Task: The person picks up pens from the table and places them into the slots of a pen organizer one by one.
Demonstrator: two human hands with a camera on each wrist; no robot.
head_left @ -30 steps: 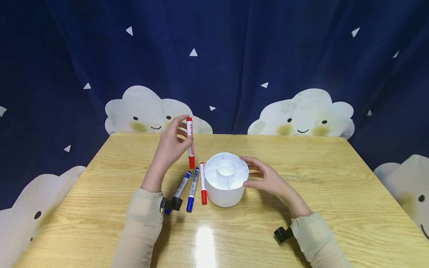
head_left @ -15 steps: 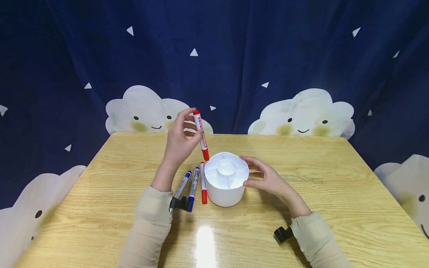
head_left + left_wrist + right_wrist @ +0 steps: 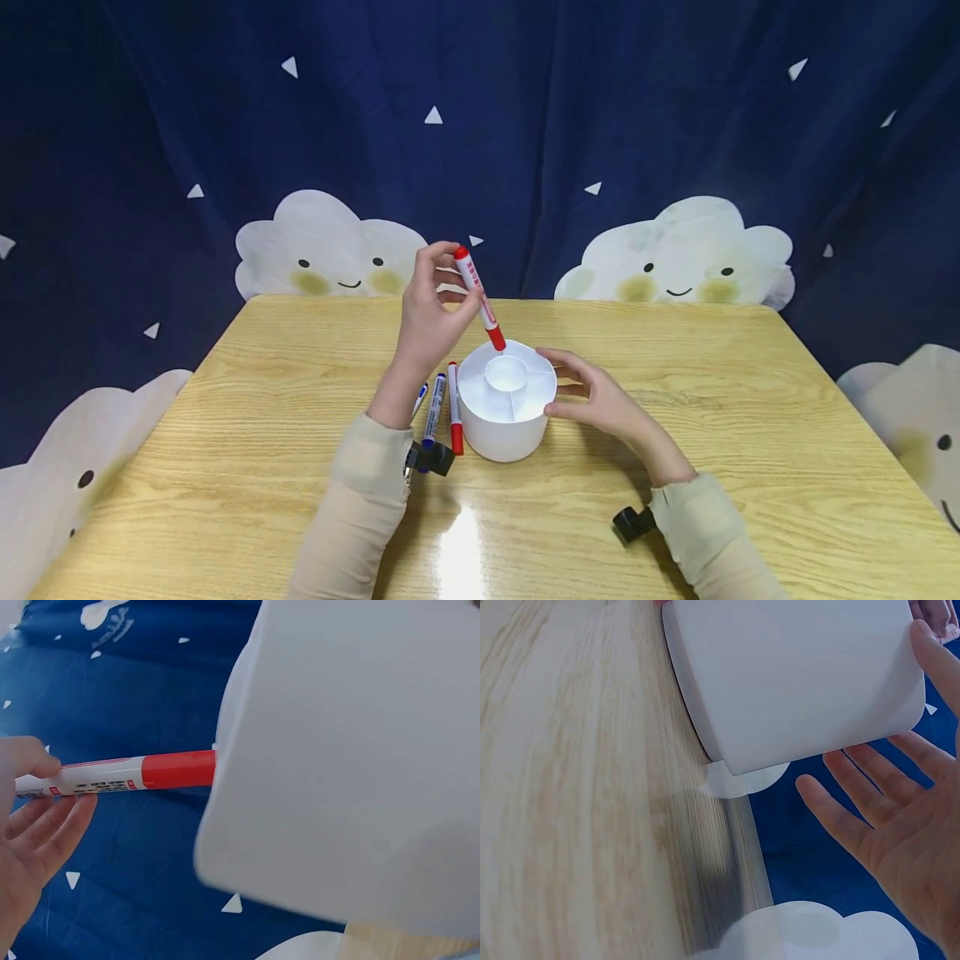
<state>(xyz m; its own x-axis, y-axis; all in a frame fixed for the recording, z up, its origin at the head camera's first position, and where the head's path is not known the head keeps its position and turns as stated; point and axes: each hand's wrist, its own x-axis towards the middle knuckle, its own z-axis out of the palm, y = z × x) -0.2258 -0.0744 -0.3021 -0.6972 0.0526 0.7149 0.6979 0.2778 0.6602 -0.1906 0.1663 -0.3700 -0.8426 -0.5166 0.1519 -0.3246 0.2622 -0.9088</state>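
My left hand (image 3: 433, 321) pinches a red-and-white marker (image 3: 476, 287) between thumb and fingers. The marker leans with its red cap down, at the back rim of a round white desk organizer (image 3: 504, 440). Inside the organizer, a round middle cup is ringed by divided compartments. In the left wrist view the red cap (image 3: 180, 770) meets the organizer's edge. My right hand (image 3: 600, 404) rests at the organizer's right side, thumb at the near wall and fingers behind. The right wrist view shows its fingers (image 3: 859, 787) spread and fairly straight, with the thumb tip at the wall.
Left of the organizer lie a red-capped marker (image 3: 455, 408) and a blue-capped marker (image 3: 435, 408). Another blue marker (image 3: 421, 398) is mostly hidden by the left forearm. All lie on a wooden table (image 3: 225, 467), with a dark blue cloud-patterned curtain (image 3: 510, 150) behind it.
My left hand has carried the red marker rightward, from above the table to the organizer's back rim, and the marker has tilted. The right hand and organizer have stayed in place.
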